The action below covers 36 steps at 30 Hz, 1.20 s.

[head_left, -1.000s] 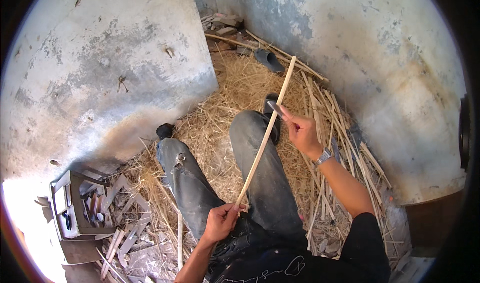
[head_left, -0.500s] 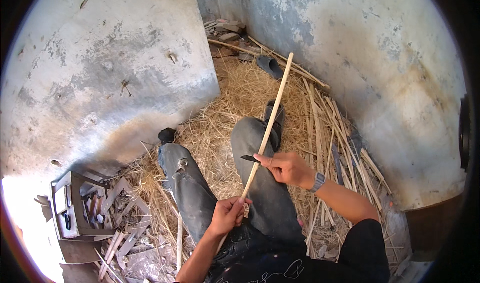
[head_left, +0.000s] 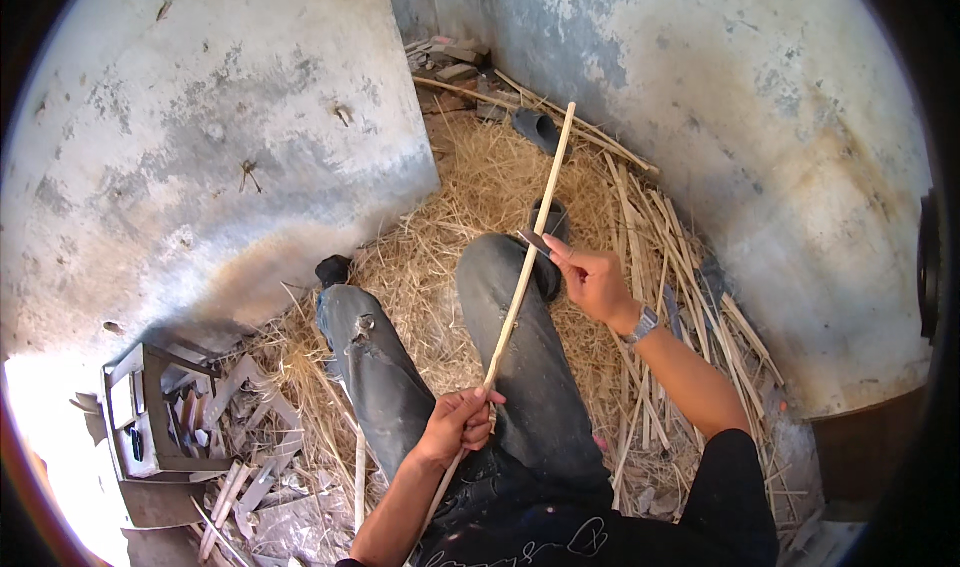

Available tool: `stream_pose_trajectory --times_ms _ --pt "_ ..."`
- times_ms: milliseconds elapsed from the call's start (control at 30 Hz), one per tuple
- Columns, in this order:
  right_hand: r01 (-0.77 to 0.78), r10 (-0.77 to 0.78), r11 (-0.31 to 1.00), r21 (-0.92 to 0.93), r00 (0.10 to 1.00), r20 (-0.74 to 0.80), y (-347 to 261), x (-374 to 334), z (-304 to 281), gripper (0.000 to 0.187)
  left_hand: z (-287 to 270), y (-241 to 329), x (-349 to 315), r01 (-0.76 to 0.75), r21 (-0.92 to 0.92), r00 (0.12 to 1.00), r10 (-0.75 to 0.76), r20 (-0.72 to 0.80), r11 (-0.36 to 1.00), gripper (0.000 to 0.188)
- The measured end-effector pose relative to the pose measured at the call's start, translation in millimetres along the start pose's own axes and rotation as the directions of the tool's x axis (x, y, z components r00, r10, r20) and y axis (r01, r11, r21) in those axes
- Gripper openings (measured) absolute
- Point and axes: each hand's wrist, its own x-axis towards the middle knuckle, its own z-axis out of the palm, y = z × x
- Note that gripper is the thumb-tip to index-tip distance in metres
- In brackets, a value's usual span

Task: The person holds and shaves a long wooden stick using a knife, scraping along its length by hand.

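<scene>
A long, pale wooden stick (head_left: 519,302) slants up and away from my lap, across the thigh of my right leg. Its lower part is gripped by my left hand (head_left: 458,425), fingers wrapped round it, and its near end runs down past my wrist. My right hand (head_left: 597,282), with a watch on the wrist, is closed on a small knife (head_left: 533,240). The dark blade lies against or just over the stick, beyond my knee; whether it cuts in, I cannot tell. My fingers hide the knife's handle.
Straw-like shavings (head_left: 420,237) cover the floor round my legs. Several long strips of wood (head_left: 690,297) lie along the right wall. A dark shoe (head_left: 538,130) rests near the far corner. At left stands a wooden frame box (head_left: 150,417) beside scraps; a worn wall panel (head_left: 250,117) rises behind.
My right hand and the knife have moved away from me along the stick, toward its far end. The stick's far end has shifted slightly left. My left hand keeps its grip.
</scene>
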Motion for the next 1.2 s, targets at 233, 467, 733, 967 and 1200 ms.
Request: stream_pose_trajectory --times_ms 233,467,733,967,1200 --pt "0.245 -0.229 0.969 -0.021 0.930 0.288 -20 -3 7 0.054 -8 -3 -1 -0.021 0.001 1.000 0.021 0.004 1.000 0.036" --pt "0.094 -0.096 0.995 0.031 0.994 0.060 -8 10 16 0.036 -7 -1 1 -0.045 0.075 0.999 0.045 0.003 0.996 0.037" --pt "0.065 -0.074 0.996 0.056 0.982 0.176 -26 -9 6 0.033 -10 -10 -4 0.010 -0.028 1.000 -0.009 0.030 1.000 0.035" --pt "-0.012 -0.043 0.981 0.195 0.960 0.276 -51 -43 11 0.036 -6 -12 3 0.006 -0.075 1.000 -0.006 0.006 0.997 0.034" --pt "-0.100 0.020 0.976 0.192 0.925 0.380 -65 -50 -3 0.039 -7 -14 2 0.021 -0.070 1.000 -0.021 0.001 0.997 0.033"
